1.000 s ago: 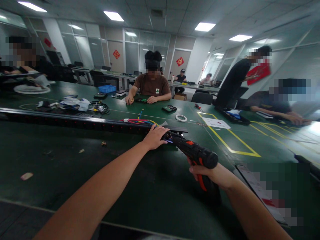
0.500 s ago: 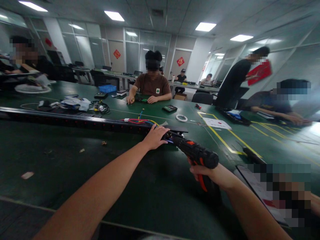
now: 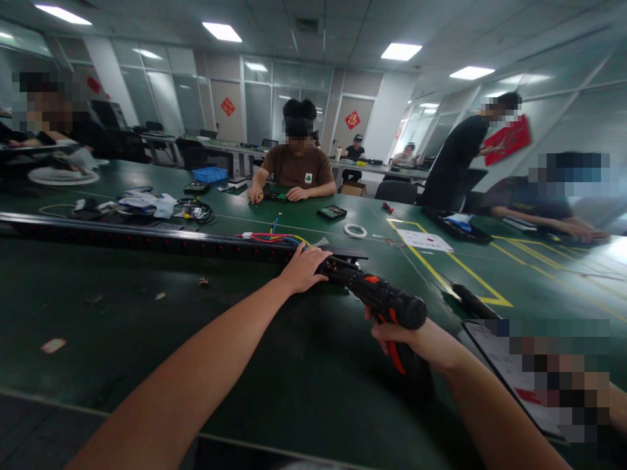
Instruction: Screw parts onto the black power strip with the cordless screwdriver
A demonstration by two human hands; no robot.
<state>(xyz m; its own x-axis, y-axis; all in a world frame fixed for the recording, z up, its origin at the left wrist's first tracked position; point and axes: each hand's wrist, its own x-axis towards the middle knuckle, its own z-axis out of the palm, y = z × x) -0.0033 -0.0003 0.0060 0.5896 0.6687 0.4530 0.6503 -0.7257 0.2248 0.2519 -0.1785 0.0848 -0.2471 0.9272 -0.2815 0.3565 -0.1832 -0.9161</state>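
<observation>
My right hand (image 3: 392,333) is wrapped round the grip of a black and orange power drill (image 3: 386,297). The drill's nose points left at the end of a long black rail-like housing (image 3: 196,242), and its tip meets the open end there; the exact contact is too small to tell. Over that same end lies my left hand (image 3: 302,269), its fingers across the top and its thumb on the near side, holding it. Red, blue and yellow wires (image 3: 274,236) come out of the housing just behind my left hand.
Small brass-coloured pieces (image 3: 203,281) lie on the green table. Beyond the housing are bundled cables (image 3: 147,202), a white tape roll (image 3: 355,230) and a blue basket (image 3: 209,174). A co-worker sits opposite; another at right holds a dark tool (image 3: 470,298) over a clipboard (image 3: 504,372).
The drill has shifted slightly left toward the housing's end, and the bluish glint by its tip no longer shows. The co-worker's dark tool at right has moved left. My left hand stays put.
</observation>
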